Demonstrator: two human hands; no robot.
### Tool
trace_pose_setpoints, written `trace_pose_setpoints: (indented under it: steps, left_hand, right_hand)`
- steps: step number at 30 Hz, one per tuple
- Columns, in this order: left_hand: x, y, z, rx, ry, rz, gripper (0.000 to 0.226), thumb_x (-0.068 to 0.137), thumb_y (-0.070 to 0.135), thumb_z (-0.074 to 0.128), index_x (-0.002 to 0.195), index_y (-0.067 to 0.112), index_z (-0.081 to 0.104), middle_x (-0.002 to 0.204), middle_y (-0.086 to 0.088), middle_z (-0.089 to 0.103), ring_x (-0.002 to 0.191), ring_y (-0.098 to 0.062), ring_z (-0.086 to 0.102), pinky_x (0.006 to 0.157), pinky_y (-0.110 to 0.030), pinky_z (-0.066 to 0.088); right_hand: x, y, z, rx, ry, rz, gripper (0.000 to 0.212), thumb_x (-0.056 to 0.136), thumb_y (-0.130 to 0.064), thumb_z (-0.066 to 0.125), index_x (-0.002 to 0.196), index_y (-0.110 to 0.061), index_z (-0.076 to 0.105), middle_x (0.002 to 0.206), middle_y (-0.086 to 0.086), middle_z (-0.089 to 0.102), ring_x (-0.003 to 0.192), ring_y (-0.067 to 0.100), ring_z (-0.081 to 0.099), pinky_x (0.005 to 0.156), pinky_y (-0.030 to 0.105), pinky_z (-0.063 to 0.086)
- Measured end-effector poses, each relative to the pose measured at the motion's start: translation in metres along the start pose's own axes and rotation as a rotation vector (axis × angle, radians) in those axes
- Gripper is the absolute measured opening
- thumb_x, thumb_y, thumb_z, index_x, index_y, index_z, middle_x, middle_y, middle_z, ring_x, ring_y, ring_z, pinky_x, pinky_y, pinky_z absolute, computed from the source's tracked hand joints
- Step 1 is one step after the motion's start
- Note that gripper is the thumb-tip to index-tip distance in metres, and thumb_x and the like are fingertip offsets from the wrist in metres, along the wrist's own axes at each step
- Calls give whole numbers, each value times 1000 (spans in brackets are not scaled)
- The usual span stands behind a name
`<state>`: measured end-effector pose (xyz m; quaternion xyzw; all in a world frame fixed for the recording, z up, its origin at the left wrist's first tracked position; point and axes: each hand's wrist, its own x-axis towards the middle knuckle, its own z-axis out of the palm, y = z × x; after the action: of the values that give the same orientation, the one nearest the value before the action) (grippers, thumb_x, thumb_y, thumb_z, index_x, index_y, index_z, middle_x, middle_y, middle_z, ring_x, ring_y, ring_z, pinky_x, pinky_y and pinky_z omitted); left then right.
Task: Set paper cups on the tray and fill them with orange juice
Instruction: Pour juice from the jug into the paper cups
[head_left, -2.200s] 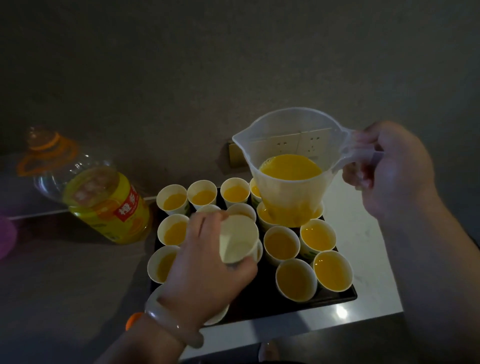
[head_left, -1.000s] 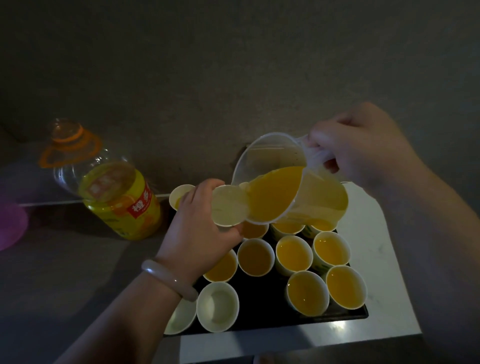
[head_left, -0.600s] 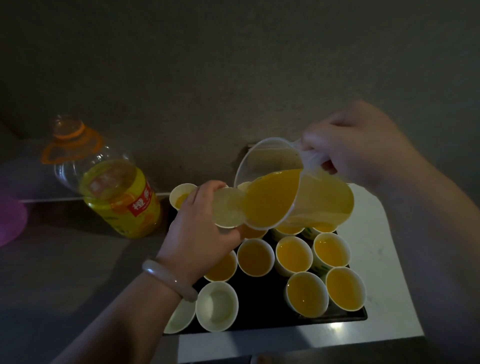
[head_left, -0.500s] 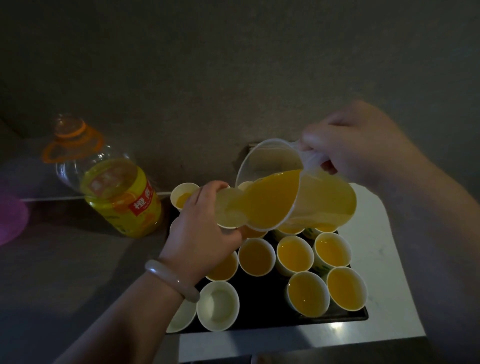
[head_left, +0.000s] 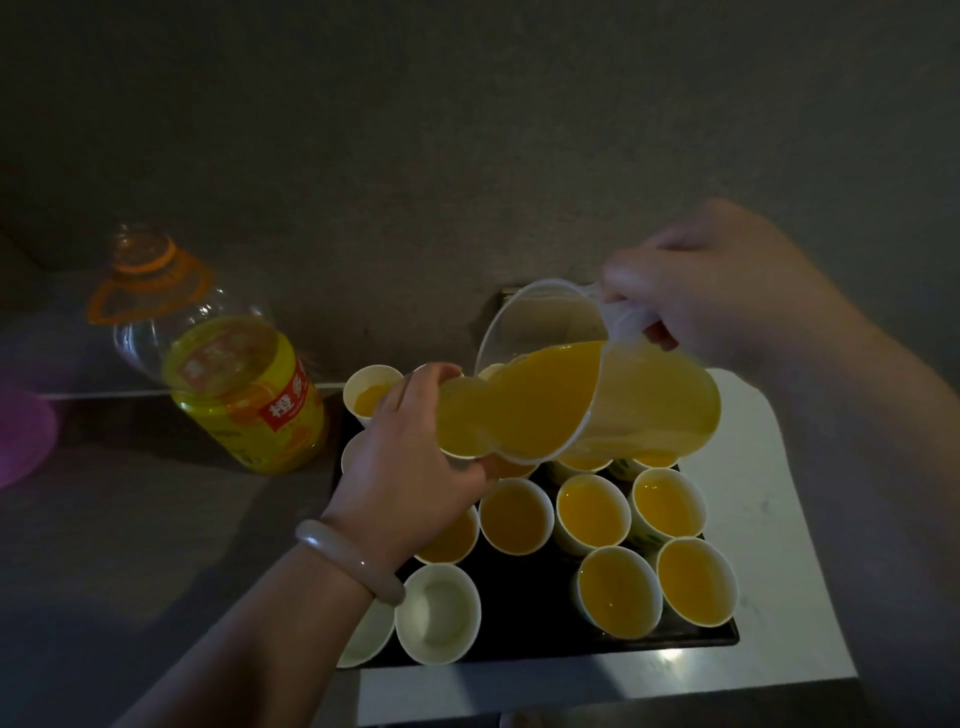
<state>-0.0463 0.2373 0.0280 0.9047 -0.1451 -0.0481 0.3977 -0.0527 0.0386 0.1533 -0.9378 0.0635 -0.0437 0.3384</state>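
- Fingers (head_left: 423, 376) of the left hand (head_left: 405, 467) wrapped round a paper cup (head_left: 460, 415), held mid-frame above the tray (head_left: 519, 631).
- Right hand (head_left: 727, 280) clamped on the handle of the jug (head_left: 623, 395), tipped leftward.
- Spout touching the cup's rim, cup immediately left of it, juice (head_left: 524, 405) crossing over.
- Next, probably: levelling the jug, then down beside the empty cup (head_left: 439, 613), lower left.

Dim rm, dark grey wall (head_left: 415, 130), white countertop (head_left: 758, 525) w/ glare spot (head_left: 670, 656), grey surface (head_left: 130, 545) left
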Motion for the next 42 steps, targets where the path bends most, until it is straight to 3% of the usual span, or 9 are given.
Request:
trace_pose_setpoints:
  steps: [11, 25, 31, 38, 42]
  left_hand:
    - [2, 2, 0, -20, -30, -28, 89, 64, 46, 77, 139, 32, 31, 119, 19, 34, 114, -6, 43, 91, -28, 48]
    - [4, 3, 1, -16, -17, -28, 88, 67, 43, 78, 140, 29, 31, 119, 19, 33, 115, -4, 40, 91, -24, 44]
    - [4, 3, 1, -18, -42, -31, 87, 70, 40, 79, 141, 30, 29, 134, 12, 38, 121, -6, 39, 98, -29, 44]
    - [4, 4, 1, -25, -40, -22, 84, 70, 38, 79, 139, 32, 31, 118, 20, 33, 113, -3, 39, 90, -23, 42]
    - [4, 4, 1, -28, -50, -21, 86, 68, 44, 78, 139, 32, 30, 119, 19, 36, 113, -5, 42, 90, -24, 43]
  right_hand:
    - [4, -1, 1, -40, -23, 1, 39, 68, -31, 58, 63, 7, 48, 54, 8, 34, 53, 20, 30, 55, 38, 29]
    - [6, -2, 1, -37, -33, -1, 40, 72, -29, 60, 64, 9, 48, 56, 7, 35, 56, 20, 30, 57, 38, 29]
    - [7, -1, 1, -37, -29, 2, 39, 71, -30, 60, 62, 6, 47, 56, 7, 35, 56, 20, 30, 57, 39, 30]
    - [6, 1, -1, 5, -36, 17, 38, 69, -28, 59, 61, 7, 47, 52, 7, 36, 51, 18, 30, 54, 37, 28]
    - [7, 5, -2, 52, -43, 56, 32, 70, -28, 59, 46, -7, 53, 46, 5, 40, 45, 16, 35, 50, 33, 29]
